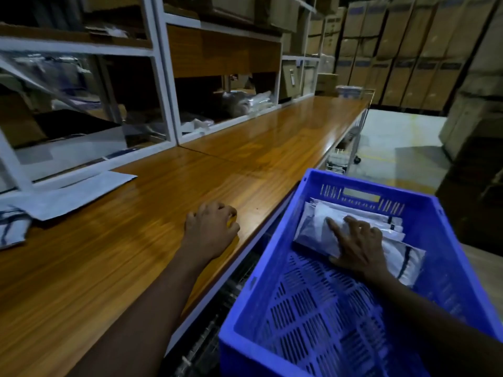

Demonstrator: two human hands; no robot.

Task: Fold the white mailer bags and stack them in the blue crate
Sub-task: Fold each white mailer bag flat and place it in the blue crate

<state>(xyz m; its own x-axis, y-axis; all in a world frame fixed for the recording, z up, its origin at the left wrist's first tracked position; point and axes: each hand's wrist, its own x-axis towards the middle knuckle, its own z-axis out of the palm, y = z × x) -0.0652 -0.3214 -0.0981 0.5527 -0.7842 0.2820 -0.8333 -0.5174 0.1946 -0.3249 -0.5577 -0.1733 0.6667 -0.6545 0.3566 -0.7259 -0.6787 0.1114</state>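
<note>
A blue crate (266, 257) with a slotted floor stands at the lower right, beside the wooden counter. Several folded white mailer bags (315, 227) lie stacked at its far end. My right hand (356, 246) lies flat on top of that stack, fingers spread and pressing down. On the counter near its front edge rests my left hand (212, 229), its fingers curled under with nothing visible in them. Unfolded white mailer bags (73, 194) lie flat on the counter at the far left, with another, dark-striped bag (12, 227) at the left frame edge.
The long wooden counter (163, 213) runs away to the right rear. White shelving (163, 77) with boxes and plastic packets lines its back. Stacked cardboard cartons (408, 50) fill the far right. A wire cart (340, 159) stands below the counter's far part.
</note>
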